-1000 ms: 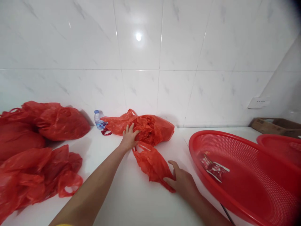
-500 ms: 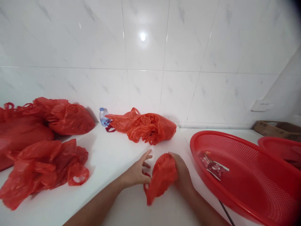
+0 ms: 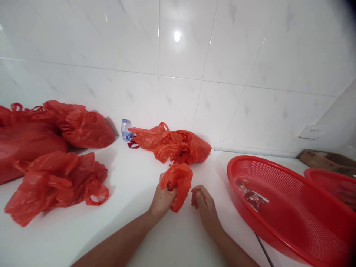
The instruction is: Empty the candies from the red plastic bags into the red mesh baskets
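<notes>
My left hand (image 3: 162, 198) is closed in a fist around a crumpled red plastic bag (image 3: 178, 183), held just above the white counter (image 3: 130, 207). The bag bunches up over my knuckles and hangs down to the right. Close beside it, my right hand (image 3: 202, 202) has its fingers curled in, and I see nothing in them. Behind both hands, against the tiled wall, lies a fuller red bag stuffed with more red bags (image 3: 178, 146).
Several red plastic bags (image 3: 55, 163) are heaped at the left. A small water bottle (image 3: 125, 129) stands by the wall. A wide red mesh basket (image 3: 292, 207) with a small red packet (image 3: 251, 196) fills the right, with a second red basket (image 3: 333, 181) and a cardboard box (image 3: 325, 159) behind.
My left hand drew back from the stuffed bag and took hold of the small red bag. My right hand let go of it and curled shut beside it.
</notes>
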Tool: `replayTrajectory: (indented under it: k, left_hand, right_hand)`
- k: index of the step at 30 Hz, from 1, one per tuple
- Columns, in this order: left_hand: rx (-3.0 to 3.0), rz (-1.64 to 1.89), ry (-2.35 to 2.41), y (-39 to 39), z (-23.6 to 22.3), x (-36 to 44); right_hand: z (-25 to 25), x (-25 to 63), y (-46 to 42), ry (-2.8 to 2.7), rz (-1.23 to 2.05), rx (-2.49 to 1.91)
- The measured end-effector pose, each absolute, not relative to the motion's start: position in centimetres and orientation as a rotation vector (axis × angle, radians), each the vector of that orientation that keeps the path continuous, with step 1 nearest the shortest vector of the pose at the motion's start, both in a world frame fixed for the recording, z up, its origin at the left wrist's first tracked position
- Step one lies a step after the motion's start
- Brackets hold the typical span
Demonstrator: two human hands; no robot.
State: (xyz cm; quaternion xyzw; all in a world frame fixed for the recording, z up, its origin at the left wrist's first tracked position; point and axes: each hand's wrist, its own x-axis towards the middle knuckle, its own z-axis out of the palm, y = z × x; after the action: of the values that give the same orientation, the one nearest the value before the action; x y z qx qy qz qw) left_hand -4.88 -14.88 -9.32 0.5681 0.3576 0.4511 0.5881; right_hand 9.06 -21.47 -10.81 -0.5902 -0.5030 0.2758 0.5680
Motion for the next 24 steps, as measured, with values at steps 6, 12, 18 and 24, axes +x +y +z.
replayTrajectory:
  k: [6, 12, 18, 24]
  left_hand:
    - [1.379, 0.975, 0.736, -14.4, -9.4, -5.3]
    - [1.159, 1.261, 0.947, -9.2, -9.5, -9.3]
    - [1.11, 1.322, 1.003, -8.7, -9.5, -10.1]
    - [1.506, 1.1, 0.799, -12.9, -10.2, -6.4]
  right_hand:
    - [-10.7, 8.1, -20.4, -0.985, 0.975, -1.304]
    - [-11.1, 14.6, -20.1, -0.568, 1.017, -1.165]
    - [-10.6, 14.0, -20.5, -0.622, 1.25, -1.227]
    - [-10.2, 8.5, -20.7, -0.835, 1.344, -1.077]
